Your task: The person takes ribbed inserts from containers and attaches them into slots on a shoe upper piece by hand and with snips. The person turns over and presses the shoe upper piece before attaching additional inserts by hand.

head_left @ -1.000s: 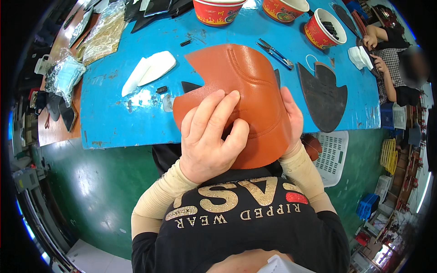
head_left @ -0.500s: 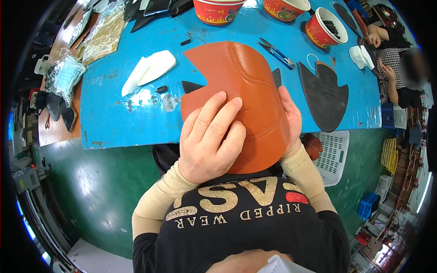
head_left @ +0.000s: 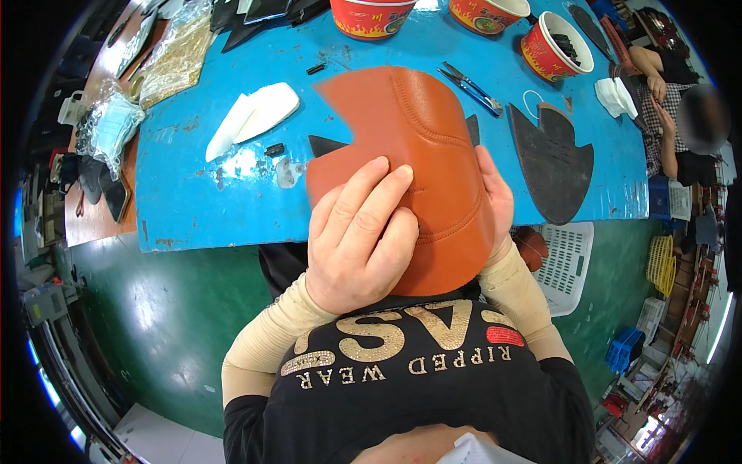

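A brown leather shoe upper [head_left: 444, 185], with stitched curved seams and a notch on its left side, is held over the table's near edge. My left hand [head_left: 355, 243] lies across its left part, index and middle fingertips pressed on the leather; its thumb is out of sight. At the upper's right edge, my right hand [head_left: 498, 201] grips from the side, with most of its fingers hidden beneath. Dark pointed tips show from under the upper on both sides. A black flat piece [head_left: 550, 162] of similar outline lies to the right.
On the blue table [head_left: 209, 209] lie snips [head_left: 471, 89], white pads [head_left: 259, 116] and small black bits. Red paper tubs [head_left: 553, 50] stand at the far side. A white basket [head_left: 568, 267] is below the table on the right. Another person's hands [head_left: 661, 100] are at far right.
The upper has shifted very slightly, with both hands keeping their hold. At the far right, the other person's hands have come closer together.
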